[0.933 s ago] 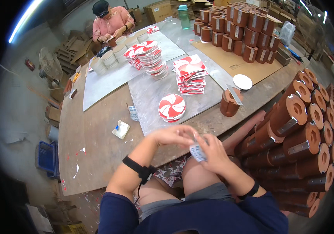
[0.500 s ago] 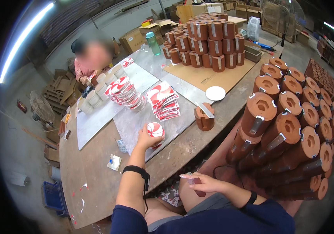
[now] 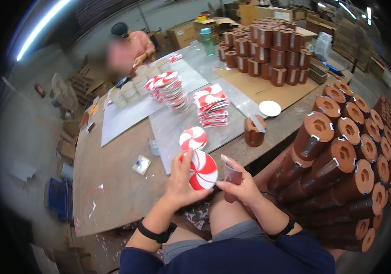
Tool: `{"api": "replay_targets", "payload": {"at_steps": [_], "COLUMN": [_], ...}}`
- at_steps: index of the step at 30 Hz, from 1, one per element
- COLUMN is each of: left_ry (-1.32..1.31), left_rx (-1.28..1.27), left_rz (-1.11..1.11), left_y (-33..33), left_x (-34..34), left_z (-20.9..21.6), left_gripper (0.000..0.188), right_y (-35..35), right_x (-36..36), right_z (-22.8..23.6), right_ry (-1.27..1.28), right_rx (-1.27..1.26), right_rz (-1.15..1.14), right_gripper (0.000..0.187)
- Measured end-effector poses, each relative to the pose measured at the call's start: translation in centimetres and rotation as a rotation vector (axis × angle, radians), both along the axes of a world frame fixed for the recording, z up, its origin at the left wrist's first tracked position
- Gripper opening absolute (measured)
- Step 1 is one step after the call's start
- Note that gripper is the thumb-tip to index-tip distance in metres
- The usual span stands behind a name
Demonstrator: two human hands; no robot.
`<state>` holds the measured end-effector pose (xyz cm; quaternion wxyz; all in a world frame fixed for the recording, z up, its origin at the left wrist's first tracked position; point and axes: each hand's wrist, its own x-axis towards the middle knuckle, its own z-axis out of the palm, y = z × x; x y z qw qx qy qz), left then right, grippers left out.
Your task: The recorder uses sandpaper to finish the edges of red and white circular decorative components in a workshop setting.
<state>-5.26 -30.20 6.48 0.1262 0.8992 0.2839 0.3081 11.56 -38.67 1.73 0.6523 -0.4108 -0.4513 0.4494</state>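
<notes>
My left hand (image 3: 180,183) holds a round disc (image 3: 204,170) with a red and white swirl, tilted up above the table's front edge. Between the fingers of my right hand (image 3: 246,187) is a flat reddish-brown piece (image 3: 233,176), whose kind I cannot make out. The right thumb tip is at the disc's lower right edge; whether it touches I cannot tell. Just beyond lies a small pile of similar swirl discs (image 3: 192,138). Farther off stand a stack of squarish swirl cards (image 3: 212,101) and a leaning stack of swirl pieces (image 3: 173,91).
A brown cylinder (image 3: 254,134) with a metal strip on top stands near a white disc (image 3: 269,108). Many brown cylinders (image 3: 319,130) are piled at my right, more (image 3: 277,59) on the far table. Pale cups (image 3: 129,91) line the left. Across the table sits a person (image 3: 140,43).
My left hand has lifted a swirl disc off the pile and brought it toward me. My right hand has risen from my lap to meet it, still holding the reddish-brown piece.
</notes>
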Motion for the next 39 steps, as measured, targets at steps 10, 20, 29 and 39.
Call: {"api": "replay_targets", "payload": {"at_steps": [10, 20, 29, 39], "left_ry": [-1.242, -1.903, -1.835, -1.713], "left_rx": [-1.096, -1.517, -1.573, -1.613], "left_rz": [0.1, -0.175, -0.166, -0.01], "left_y": [-8.3, -10.6, -10.3, -8.2], "left_x": [-7.2, -14.1, -14.0, -11.5], "left_z": [-0.9, -5.0, -4.6, -2.8], "left_gripper": [0.062, 0.04, 0.035, 0.036], "right_y": [-1.9, -2.0, -3.5, -0.5], "right_x": [-6.4, -8.3, -8.0, -11.2], "right_z": [2.9, -4.9, -1.5, 4.3], "right_ry": [0.386, 0.424, 0.438, -0.616], "right_rx": [-0.121, -0.8, -0.556, 0.558], "right_rz": [0.295, 0.51, 0.438, 0.058], "right_gripper": [0.074, 0.05, 0.03, 0.035]}}
